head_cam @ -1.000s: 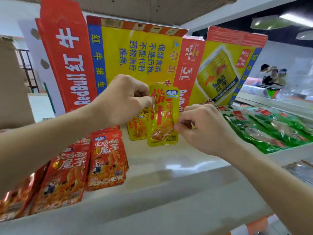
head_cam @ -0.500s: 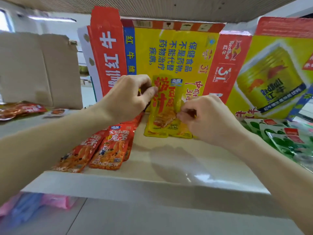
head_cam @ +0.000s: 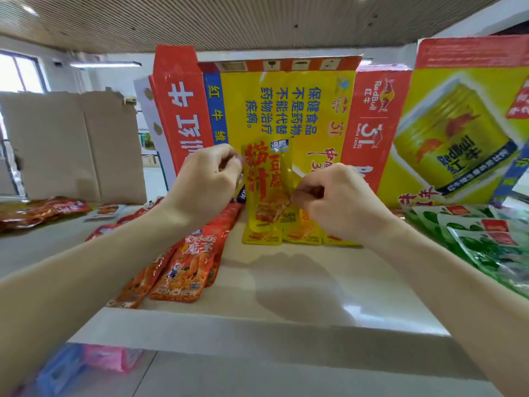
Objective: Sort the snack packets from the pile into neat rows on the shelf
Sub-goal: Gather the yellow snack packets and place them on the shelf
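At mid-frame, over the white shelf [head_cam: 286, 296], the left grip [head_cam: 209, 181] pinches the upper left edge of a yellow packet [head_cam: 264, 190] and the right grip [head_cam: 337, 202] pinches its right side, holding it upright above the yellow row [head_cam: 303, 234]. Released leaning, it would likely slide askew or topple neighbours. Red packets [head_cam: 186, 262] lie left, green packets [head_cam: 486, 239] right. Cartons [head_cam: 286, 104] stand behind, with cardboard [head_cam: 71, 144] and a window [head_cam: 17, 73] upper left.

The white shelf [head_cam: 286, 282] carries red packets [head_cam: 186, 262] left, yellow packets [head_cam: 303, 234] at the back, green packets [head_cam: 486, 245] right.
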### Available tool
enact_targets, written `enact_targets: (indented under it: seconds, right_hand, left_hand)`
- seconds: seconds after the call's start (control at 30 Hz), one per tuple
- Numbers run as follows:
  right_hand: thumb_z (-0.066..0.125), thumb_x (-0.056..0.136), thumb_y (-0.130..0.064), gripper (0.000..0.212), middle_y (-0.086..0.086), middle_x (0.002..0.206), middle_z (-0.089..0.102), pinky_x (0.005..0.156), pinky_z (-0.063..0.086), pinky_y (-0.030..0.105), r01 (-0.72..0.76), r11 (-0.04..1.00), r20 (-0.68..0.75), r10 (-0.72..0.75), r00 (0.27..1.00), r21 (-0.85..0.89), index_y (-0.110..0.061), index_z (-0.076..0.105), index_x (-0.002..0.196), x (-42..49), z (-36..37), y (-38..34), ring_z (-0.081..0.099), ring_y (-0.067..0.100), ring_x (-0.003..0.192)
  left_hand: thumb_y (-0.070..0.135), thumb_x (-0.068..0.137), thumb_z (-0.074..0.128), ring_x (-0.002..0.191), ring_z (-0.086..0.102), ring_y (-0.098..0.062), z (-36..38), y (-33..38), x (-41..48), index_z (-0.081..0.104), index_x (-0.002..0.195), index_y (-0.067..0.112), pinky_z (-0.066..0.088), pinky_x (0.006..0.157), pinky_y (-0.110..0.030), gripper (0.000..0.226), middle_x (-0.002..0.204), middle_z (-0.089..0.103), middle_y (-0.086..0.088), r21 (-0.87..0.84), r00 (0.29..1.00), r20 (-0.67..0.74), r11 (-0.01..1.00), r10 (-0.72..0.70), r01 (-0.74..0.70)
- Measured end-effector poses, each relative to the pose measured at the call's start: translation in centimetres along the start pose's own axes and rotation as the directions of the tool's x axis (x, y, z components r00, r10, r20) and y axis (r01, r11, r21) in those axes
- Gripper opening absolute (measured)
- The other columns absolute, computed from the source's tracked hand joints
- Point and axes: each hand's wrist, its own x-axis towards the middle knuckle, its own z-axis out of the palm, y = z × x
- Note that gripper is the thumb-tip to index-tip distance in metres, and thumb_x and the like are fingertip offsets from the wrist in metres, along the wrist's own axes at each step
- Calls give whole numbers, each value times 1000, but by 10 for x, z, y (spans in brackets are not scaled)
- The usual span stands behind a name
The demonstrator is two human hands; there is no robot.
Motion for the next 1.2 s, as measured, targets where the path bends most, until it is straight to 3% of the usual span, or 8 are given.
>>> enact_targets:
  seconds: [0.13, 0.27, 0.33, 0.47, 0.67, 0.83, 1.03, 1.2]
  right_hand:
    - [65, 84, -8, 24, -2, 60, 61, 43, 34, 11, -73, 995, 46, 70, 996, 71, -25, 70, 68, 21, 3, -9, 47, 3, 48]
    - [65, 85, -11, 14, 14, 72, 64, 55, 40, 25, -116, 989, 106, 107, 989, 90, -12, 73, 74, 41, 8, -14, 50, 11, 62]
    - [68, 85, -15, 12, 8, 65, 61, 60, 40, 28, -146, 981, 155, 125, 980, 130, -11, 74, 75, 44, 14, -13, 51, 12, 64]
    - [69, 84, -14, 25, -4, 47, 36, 51, 28, 27, -131, 973, 184, 96, 978, 189, 1, 64, 65, 39, 28, -7, 33, 6, 45]
    - [67, 89, -19, 30, 2, 51, 40, 47, 27, 24, -113, 991, 293, 89, 952, 68, -1, 64, 65, 28, 40, 9, 32, 8, 44]
    - [68, 89, -22, 27, 5, 55, 39, 55, 29, 32, -210, 977, 323, 185, 928, 44, -3, 68, 70, 32, 43, 16, 35, 13, 50]
    - [70, 88, -24, 24, -17, 43, 51, 55, 32, 22, -331, 941, 335, 292, 896, 63, -23, 69, 64, 34, 43, 22, 48, -6, 47]
    - [70, 87, -27, 31, -8, 45, 39, 54, 32, 24, -324, 945, 349, 289, 891, 45, -17, 67, 58, 33, 47, 21, 39, 6, 44]
  left_hand:
    - [15, 104, 45, 37, 40, -4, -3, -3, 14, 54, 80, 5, 31, 42, -14, 27, 50, 48, 6, -60, 999, -49, 998, 19, -21]
    - [14, 103, 47, 39, 41, -3, -4, -20, 28, 54, 73, 16, 30, 44, -14, 31, 46, 46, 9, -51, 993, -113, 998, 32, -38]
    - [12, 102, 48, 41, 40, -3, -3, -27, 35, 52, 68, 21, 28, 44, -15, 36, 48, 43, 10, -10, 992, -111, 998, 57, -59]
    - [15, 101, 47, 51, 41, -11, 10, -49, 38, 56, 74, 15, 32, 53, -33, 29, 54, 45, 6, 133, 994, -69, 988, 85, -75]
    - [31, 101, 41, 86, 57, -31, 26, -69, 27, 58, 89, 19, 49, 72, -44, 24, 89, 63, -6, 375, 1000, 16, 927, 24, -29]
    - [30, 101, 39, 76, 52, -33, 33, -73, 27, 40, 77, 22, 41, 64, -41, 25, 80, 53, -4, 455, 991, 129, 890, -37, -26]
    - [30, 98, 43, 77, 55, -33, 35, -80, 27, 47, 75, 19, 49, 68, -43, 26, 81, 58, -8, 419, 982, 184, 907, -51, -31]
    - [26, 96, 47, 72, 57, -30, 34, -82, 25, 51, 72, 19, 48, 61, -39, 25, 76, 59, -7, 439, 974, 223, 897, -52, -53]
